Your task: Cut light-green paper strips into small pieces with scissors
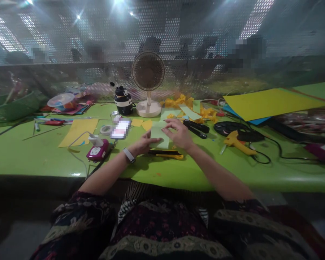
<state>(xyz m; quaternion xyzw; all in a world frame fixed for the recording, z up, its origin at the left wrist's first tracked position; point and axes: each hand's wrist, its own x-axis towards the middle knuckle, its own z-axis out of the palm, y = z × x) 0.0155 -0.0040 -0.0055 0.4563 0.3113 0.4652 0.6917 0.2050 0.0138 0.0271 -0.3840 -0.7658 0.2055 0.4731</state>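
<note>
From the head view, I see a small fan (148, 109) standing on a green table (46, 162). A pale green paper (159, 135) is in front of the fan, in the person's two hands. The left hand (144, 144) pinches the paper, with its thumb on top. The right hand (181, 133) has its fingertips close together on the paper; I can't tell if they squeeze it. A yellow and black cutter (173, 156) lies farther in front of the fan, under the hands. A black stapler (196, 127) is in front and to the right of the fan. A yellow glue gun (238, 143) is farther right of it. A bottle (124, 104) stands just left of the fan.
</note>
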